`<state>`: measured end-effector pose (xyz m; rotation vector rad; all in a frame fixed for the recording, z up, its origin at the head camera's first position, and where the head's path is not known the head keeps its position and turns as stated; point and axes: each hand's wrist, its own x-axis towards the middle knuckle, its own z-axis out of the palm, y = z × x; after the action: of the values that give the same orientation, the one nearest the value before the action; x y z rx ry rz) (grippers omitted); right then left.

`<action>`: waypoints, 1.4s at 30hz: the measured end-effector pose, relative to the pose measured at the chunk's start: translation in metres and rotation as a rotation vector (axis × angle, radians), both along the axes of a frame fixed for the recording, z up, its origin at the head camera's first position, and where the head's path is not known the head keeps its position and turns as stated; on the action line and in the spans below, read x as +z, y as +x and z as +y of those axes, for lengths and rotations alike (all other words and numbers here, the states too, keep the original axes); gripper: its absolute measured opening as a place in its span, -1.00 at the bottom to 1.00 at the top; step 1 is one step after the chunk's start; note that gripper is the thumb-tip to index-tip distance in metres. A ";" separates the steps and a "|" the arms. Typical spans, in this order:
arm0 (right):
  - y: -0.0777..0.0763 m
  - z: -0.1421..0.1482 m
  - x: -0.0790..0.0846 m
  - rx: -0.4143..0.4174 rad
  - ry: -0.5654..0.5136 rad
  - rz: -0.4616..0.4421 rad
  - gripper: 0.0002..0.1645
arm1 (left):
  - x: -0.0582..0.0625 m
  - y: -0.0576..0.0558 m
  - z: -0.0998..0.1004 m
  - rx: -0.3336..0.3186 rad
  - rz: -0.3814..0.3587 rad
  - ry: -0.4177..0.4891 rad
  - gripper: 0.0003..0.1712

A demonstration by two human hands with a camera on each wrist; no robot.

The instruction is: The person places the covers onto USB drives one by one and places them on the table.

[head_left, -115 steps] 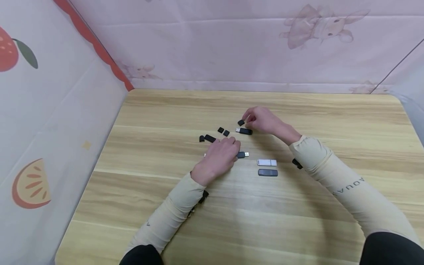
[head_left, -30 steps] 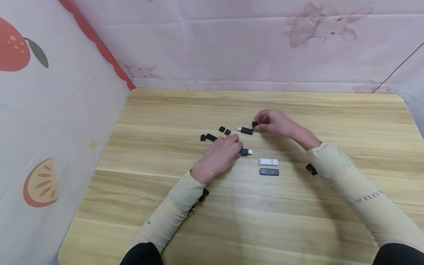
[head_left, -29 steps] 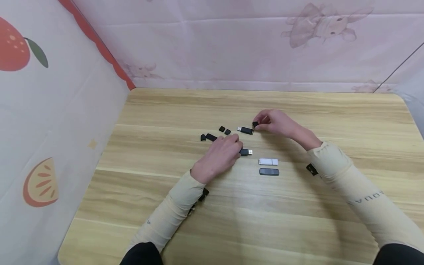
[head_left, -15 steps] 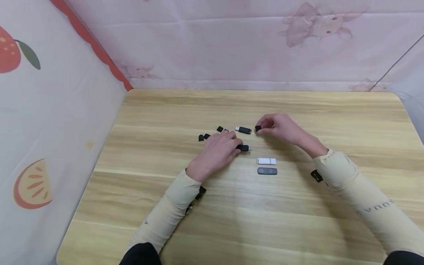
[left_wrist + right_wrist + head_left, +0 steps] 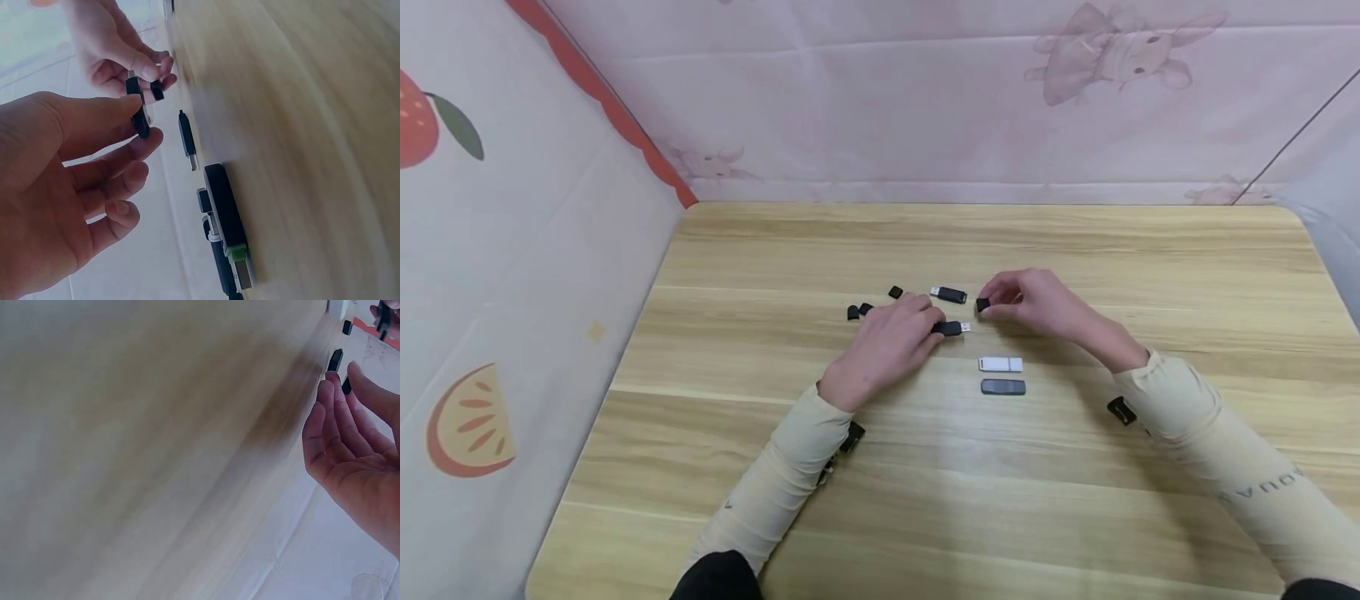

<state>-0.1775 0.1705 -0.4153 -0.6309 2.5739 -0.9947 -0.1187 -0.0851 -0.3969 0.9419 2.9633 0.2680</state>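
In the head view my left hand (image 5: 887,337) pinches a black USB stick (image 5: 950,328) between thumb and index finger, its metal plug pointing right. The left wrist view shows this stick clear of the table. My right hand (image 5: 1037,304) pinches a small black cap (image 5: 982,305) at its fingertips, just right of the plug and apart from it. In the left wrist view the cap (image 5: 157,90) sits close beside the stick (image 5: 132,85). Behind the hands, another uncapped black stick (image 5: 952,295) lies on the table with its plug to the left.
A white USB stick (image 5: 1001,364) and a grey one (image 5: 1003,387) lie in front of the hands. Loose black caps (image 5: 896,292) (image 5: 853,312) lie beyond my left hand. The left wrist view shows a black stick with a green plug insert (image 5: 237,252) on the wooden table (image 5: 1000,500).
My left hand has moved slightly away from me with the stick. My right hand picked up the cap beside the far stick and brought it right and nearer, level with the held plug.
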 end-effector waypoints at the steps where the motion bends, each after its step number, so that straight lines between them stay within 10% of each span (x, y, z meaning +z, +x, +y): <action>1: 0.001 0.000 0.000 0.004 -0.003 -0.004 -0.74 | 0.000 0.000 0.000 -0.002 0.000 0.007 -0.71; 42: 0.023 -0.005 -0.001 0.158 -0.036 -0.016 -0.74 | -0.006 -0.003 0.005 -0.077 -0.160 0.124 -0.75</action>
<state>-0.1548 0.1658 -0.4164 -0.8187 2.4528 -0.9915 -0.1214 -0.0800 -0.4026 0.9938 2.7856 0.5040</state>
